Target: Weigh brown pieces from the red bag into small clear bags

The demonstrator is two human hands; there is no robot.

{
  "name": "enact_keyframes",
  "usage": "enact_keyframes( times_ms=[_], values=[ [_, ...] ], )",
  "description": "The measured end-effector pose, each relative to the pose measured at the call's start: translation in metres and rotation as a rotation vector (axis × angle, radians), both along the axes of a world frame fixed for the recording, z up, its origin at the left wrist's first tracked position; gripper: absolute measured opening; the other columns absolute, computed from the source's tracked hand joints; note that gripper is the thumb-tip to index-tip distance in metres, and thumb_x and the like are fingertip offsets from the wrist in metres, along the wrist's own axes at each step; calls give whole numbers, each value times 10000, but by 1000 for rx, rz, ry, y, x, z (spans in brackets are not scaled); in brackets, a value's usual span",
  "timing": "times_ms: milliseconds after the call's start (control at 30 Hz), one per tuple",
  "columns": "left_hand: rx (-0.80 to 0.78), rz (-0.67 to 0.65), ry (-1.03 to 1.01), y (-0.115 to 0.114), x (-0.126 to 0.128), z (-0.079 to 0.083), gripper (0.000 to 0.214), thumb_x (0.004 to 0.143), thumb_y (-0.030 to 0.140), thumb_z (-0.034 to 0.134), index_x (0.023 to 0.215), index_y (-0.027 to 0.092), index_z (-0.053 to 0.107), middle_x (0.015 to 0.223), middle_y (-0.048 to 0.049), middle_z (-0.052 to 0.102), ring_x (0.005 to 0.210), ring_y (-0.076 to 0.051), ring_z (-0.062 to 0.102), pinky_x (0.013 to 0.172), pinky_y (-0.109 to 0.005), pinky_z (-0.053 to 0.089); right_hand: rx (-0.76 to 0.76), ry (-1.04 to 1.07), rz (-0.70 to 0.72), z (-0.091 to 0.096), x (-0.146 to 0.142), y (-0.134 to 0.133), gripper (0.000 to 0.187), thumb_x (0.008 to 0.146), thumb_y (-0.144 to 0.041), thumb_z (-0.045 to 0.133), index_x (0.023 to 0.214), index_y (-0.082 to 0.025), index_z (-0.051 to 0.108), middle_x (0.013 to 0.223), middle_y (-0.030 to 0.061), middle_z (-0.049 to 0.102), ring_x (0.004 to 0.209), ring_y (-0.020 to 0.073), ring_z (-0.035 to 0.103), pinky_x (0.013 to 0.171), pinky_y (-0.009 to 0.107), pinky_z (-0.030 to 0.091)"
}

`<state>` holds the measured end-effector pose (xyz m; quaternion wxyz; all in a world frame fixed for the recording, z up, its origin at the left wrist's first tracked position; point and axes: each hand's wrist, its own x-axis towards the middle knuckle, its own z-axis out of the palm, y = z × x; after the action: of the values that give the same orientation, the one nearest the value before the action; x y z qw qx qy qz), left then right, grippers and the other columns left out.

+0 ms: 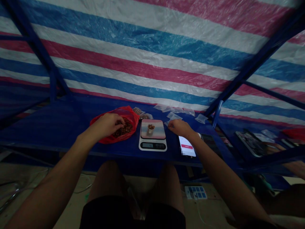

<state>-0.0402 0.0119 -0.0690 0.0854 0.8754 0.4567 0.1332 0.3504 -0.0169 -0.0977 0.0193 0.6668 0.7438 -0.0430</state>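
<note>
My left hand (111,124) reaches over an open red plastic bag (130,112) on the blue table. Its bent fingers come together at the brown dried pieces (127,126) inside; whether they pinch any is too small to tell. To the right of the bag stands a white kitchen scale (141,147) with a lit display. A small metal cup (150,130), heaped with brown pieces, sits upright on its plate. My right hand (178,127) is curled closed just right of the scale, beside small clear plastic bags (175,116). What its fingers hold, if anything, is hidden.
Small filled clear bags (145,116) lie behind the scale. A phone (187,146) with a lit screen rests under my right forearm. Blue metal posts (218,113) and a striped sheet (143,66) bound the table. Another person's arm (294,167) shows at far right. Below is a power strip (195,192).
</note>
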Motion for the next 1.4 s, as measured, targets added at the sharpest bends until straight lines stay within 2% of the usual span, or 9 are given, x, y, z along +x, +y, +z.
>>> enact_keyframes(
  times_ms=[333,600,667,767,900,1000,1067,1167,1400],
  values=[
    [-71,-45,-40,-5,13,23,230,878,286,622,964,246,831,1031,-33,830,880,-206,745,786,-279,520,7,29,20,-1,-1,-3,176,976,-276,646,1017,-225,809,1037,90,806,940,219,726,772,257,492],
    [-151,-48,11,16,0,-3,217,848,244,640,929,265,840,973,-27,841,838,-206,762,748,-267,528,-8,68,51,-1,-1,-2,175,956,-219,632,979,-218,806,1014,87,809,913,222,733,754,265,478],
    [-144,-38,23,16,-1,-2,224,862,258,625,930,262,839,975,-26,841,840,-206,761,744,-269,529,-4,76,52,-1,-2,-3,171,954,-230,641,982,-218,809,1004,91,808,905,224,729,755,267,479],
    [-95,-39,-21,8,3,10,234,884,303,619,957,249,835,1017,-29,836,879,-209,754,774,-272,537,-8,71,49,-2,-2,-3,179,951,-229,638,984,-222,814,992,88,807,889,220,724,755,269,477],
    [-47,-173,-195,-7,28,31,243,931,364,634,1009,231,823,1060,-35,820,935,-206,738,858,-292,544,-10,68,45,-3,-2,-1,186,948,-219,633,990,-225,814,983,82,807,898,217,722,749,265,474],
    [-36,-294,-275,-12,59,38,184,930,305,669,999,236,825,1048,-35,811,950,-204,729,897,-308,536,-6,74,52,-4,-1,0,177,949,-209,637,985,-216,810,973,85,805,899,219,726,749,267,473],
    [-67,-368,-289,-9,79,38,179,934,254,662,1006,240,825,1070,-42,810,965,-210,731,880,-318,533,0,77,62,-4,-2,0,168,953,-208,643,977,-210,809,978,93,804,894,222,728,753,273,475],
    [-108,-403,-261,1,102,33,182,917,210,670,997,227,832,1024,-61,820,932,-225,744,827,-327,526,7,73,64,-4,-3,0,168,958,-209,643,976,-209,810,981,99,805,893,228,732,757,279,478],
    [-138,-455,-202,13,120,19,171,897,143,685,947,207,835,921,-54,828,825,-204,753,762,-299,500,-5,57,59,-4,-3,0,196,961,-187,602,971,-208,797,1003,88,813,919,228,741,730,273,453]
  ],
)
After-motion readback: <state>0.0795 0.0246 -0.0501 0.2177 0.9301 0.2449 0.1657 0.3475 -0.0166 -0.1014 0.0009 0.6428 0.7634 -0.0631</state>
